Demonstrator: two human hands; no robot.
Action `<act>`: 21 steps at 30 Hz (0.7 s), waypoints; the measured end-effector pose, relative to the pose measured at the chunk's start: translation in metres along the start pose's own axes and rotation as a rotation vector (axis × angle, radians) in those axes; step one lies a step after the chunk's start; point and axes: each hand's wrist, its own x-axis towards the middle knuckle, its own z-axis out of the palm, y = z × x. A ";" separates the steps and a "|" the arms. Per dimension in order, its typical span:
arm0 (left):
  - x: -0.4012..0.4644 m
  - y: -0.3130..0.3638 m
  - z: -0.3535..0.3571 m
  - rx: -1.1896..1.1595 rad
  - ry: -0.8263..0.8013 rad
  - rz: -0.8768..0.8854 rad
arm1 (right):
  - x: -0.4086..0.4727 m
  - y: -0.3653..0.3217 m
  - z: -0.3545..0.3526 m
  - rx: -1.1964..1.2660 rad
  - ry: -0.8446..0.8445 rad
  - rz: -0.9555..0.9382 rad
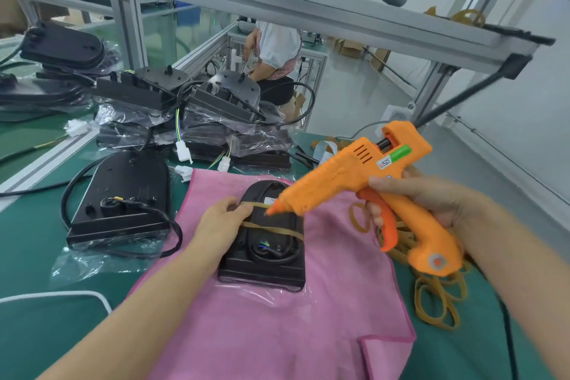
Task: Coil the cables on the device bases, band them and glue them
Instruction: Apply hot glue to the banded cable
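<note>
Now, device base (265, 253) lies on pink cloth (308, 318), centre of desk (46, 333), cable coiled on top. Your left hand (222, 222) pins base at left edge, grip pinching rubber band (271, 227). Right hand (431, 197) grip wrapped round orange glue gun (364, 176), nozzle just over coil, likely ready to glue. Spare bands (438, 299) right.

A green desk (46, 256) carries a pink cloth (277, 333), black device bases (123, 194), loose rubber bands (438, 302) and a white cable (61, 295).

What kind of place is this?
Probably a factory assembly bench: stacked black device bases in plastic, a green mat, an aluminium frame, and an orange glue gun.
</note>
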 end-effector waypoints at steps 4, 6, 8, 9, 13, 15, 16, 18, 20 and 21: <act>0.005 0.026 -0.002 -0.030 -0.237 -0.159 | 0.020 0.024 0.009 0.325 0.375 0.062; 0.007 0.035 -0.002 0.032 -0.257 -0.217 | 0.032 0.037 0.010 0.391 0.491 0.073; 0.008 0.039 0.000 -0.063 -0.283 -0.276 | 0.039 0.048 0.013 0.447 0.554 0.070; 0.009 0.039 0.000 -0.115 -0.294 -0.304 | 0.042 0.053 0.014 0.470 0.566 0.077; -0.001 0.036 -0.003 -0.341 -0.297 -0.277 | 0.050 0.067 0.014 0.543 0.532 0.159; -0.004 0.039 -0.009 -0.414 -0.276 -0.192 | 0.055 0.070 0.014 0.586 0.508 0.188; -0.006 0.042 -0.014 -0.444 -0.265 -0.152 | 0.057 0.071 0.014 0.582 0.501 0.196; -0.010 0.049 -0.024 -0.516 -0.253 -0.100 | 0.059 0.073 0.014 0.503 0.503 0.223; -0.013 0.054 -0.036 -0.575 -0.249 -0.067 | 0.060 0.073 0.011 0.266 0.541 0.308; -0.015 0.057 -0.042 -0.598 -0.238 -0.053 | 0.057 0.071 0.013 0.052 0.541 0.363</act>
